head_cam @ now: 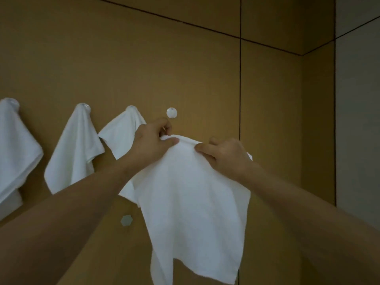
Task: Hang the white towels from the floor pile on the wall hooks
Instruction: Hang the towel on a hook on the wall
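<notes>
My left hand [153, 138] pinches the top hem of the white towel [193, 202] between thumb and curled fingers [164, 122]; my right hand [224, 155] pinches the same hem just beside it. I judge the cloth light, limp and easy to bunch, best taken at this gathered edge. It hangs just below the bare hook [171, 112]; left of that hook, three hung towels [76, 149] fill the row.

Head view faces the wall [185, 68], close.
</notes>
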`<state>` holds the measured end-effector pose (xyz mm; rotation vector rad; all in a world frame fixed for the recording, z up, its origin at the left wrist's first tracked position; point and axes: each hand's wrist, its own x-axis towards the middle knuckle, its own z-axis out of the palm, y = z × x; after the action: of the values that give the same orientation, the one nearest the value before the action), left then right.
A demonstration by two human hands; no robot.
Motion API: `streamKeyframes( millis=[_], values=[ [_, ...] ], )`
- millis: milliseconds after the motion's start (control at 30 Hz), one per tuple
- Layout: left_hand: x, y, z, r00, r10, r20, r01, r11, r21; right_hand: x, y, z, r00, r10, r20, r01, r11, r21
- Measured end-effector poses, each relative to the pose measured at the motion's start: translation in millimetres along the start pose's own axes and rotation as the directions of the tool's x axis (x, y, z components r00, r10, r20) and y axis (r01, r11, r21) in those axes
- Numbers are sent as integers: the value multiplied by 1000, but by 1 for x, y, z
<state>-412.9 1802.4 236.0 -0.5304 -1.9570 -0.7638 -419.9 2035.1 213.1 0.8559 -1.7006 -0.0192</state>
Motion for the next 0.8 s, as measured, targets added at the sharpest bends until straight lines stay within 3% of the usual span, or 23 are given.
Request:
streamKeyframes(
  millis=[333,433,500,567,700,800],
  values=[
    [139,-140,35,995,94,40,-91,993,-79,111,82,163,997,78,28,-75,992,-105],
    [185,-164,42,969,245,17,-244,954,176,141,108,194,996,86,-17,-88,991,-104],
    [215,-177,50,925,375,66,-368,835,409,160,125,213,994,109,-26,-111,988,-106],
    [241,-186,58,911,404,80,-383,759,526,182,144,231,987,153,-40,-156,984,-89],
    [265,-200,87,953,303,21,-268,804,531,213,166,266,956,293,24,-294,955,31],
    [253,-209,112,961,265,-81,-192,847,496,200,169,293,903,429,-21,-398,853,337]
  ],
)
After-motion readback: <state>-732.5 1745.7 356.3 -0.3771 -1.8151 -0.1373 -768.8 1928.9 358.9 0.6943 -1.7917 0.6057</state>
